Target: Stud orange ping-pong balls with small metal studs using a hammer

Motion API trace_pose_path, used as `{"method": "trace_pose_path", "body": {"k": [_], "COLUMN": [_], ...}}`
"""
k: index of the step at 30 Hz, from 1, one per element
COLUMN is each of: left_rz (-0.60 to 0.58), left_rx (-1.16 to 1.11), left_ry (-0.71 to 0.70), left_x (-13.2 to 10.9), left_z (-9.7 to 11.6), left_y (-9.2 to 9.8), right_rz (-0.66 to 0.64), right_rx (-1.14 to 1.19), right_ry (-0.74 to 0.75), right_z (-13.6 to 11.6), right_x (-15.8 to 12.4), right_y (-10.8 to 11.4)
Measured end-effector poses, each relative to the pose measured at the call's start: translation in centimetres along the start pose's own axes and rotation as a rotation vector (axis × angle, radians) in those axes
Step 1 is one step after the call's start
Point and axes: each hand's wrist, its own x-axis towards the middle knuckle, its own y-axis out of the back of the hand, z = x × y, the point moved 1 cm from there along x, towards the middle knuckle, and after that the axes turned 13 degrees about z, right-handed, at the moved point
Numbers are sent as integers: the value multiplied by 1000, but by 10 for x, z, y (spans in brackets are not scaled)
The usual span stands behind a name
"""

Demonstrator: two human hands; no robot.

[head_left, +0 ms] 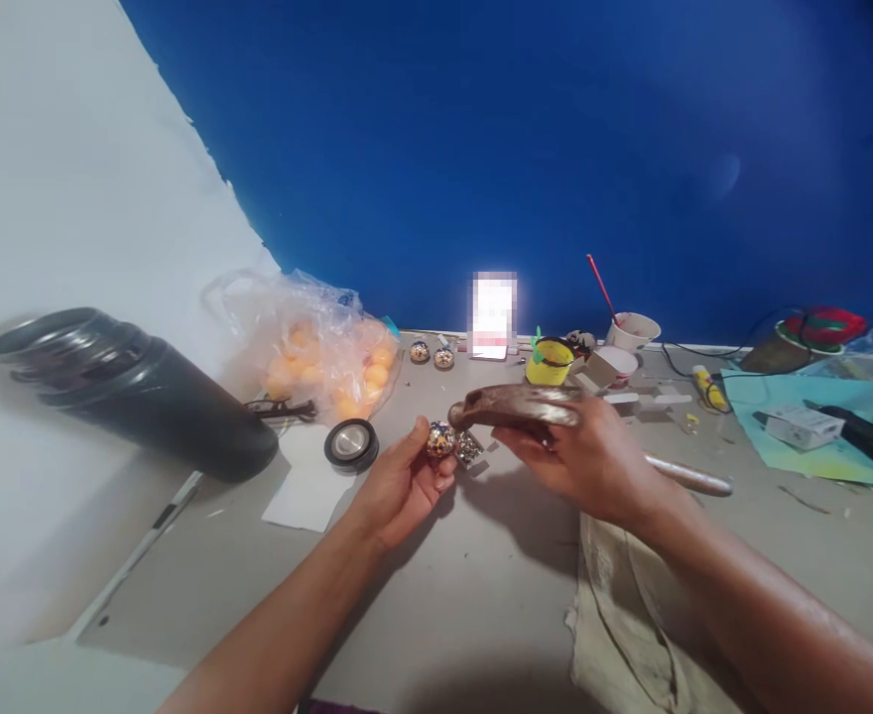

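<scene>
My left hand (401,480) pinches a small glittery mosaic-covered ball (440,438) between its fingertips, just above the grey table (473,585). My right hand (583,458) grips a hammer by its rusty brown head (515,406), whose tip almost touches the ball; the pale handle (687,479) sticks out to the right. A little pile of shiny fragments (469,449) lies right behind the ball.
A dark flask (131,392) lies at the left beside its round lid (350,442) and white paper (304,484). A plastic bag of orange balls (317,352), two more decorated balls (432,354), a yellow cup (548,361), paint cups and a brush line the blue wall. Cloth (622,605) lies under my right arm.
</scene>
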Motion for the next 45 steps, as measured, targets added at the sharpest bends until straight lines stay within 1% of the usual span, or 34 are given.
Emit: {"method": "trace_pose_path", "body": {"k": [2,3,5,8,10,13,17,20,22,23,27,30,32,33,36,37,39,41,42,43,45], "left_rz": [-11,-14,-11,-4,-8,-20,-42,-16,6,11,-12,-39,-55,-59,-55,-50,-22,33,68,102,152], "left_rx": [-16,-21,-28,-20,-5,20,119,181,188,189,215,211,199,202,256,283,338,391,424,458,519], "left_ry": [-5,-3,15,41,34,-26,-179,-244,-265,-272,-229,-195,-209,-226,-274,-284,-318,-387,-427,-464,-510], "left_x": [0,1,0,0,-1,-1,-1,-1,-1,-1,-4,-6,-7,-7,-6,-6,-5,-6,-7,-9,-11], "left_z": [0,0,0,0,0,-1,-2,-1,-1,-1,-1,-1,0,0,0,0,1,4,5,7,8], "left_y": [0,0,0,1,1,1,1,0,1,1,0,-1,-2,-2,0,0,1,0,0,-1,-3], "right_rz": [63,76,46,-38,-20,21,-41,-2,39,34,-52,-11,20,14,-68,-87,-83,-63,-74,-108,-228], "right_rx": [44,80,129,78,37,46,30,12,32,44,16,-17,4,17,4,-20,-73,-122,-151,-187,-277], "right_ry": [6,29,77,88,73,72,62,43,31,27,3,-46,-63,-68,-91,-106,-144,-182,-204,-230,-293], "right_z": [-1,-1,-2,-3,-3,-4,-3,-3,-3,-3,1,4,5,5,7,9,16,25,30,36,48], "right_x": [0,0,-1,-3,-3,-3,-3,-3,-2,-2,0,2,3,3,2,2,4,8,10,12,14], "right_y": [2,2,0,-4,-3,-2,-5,-4,-4,-4,-5,0,2,2,-1,-1,1,7,10,13,15]}}
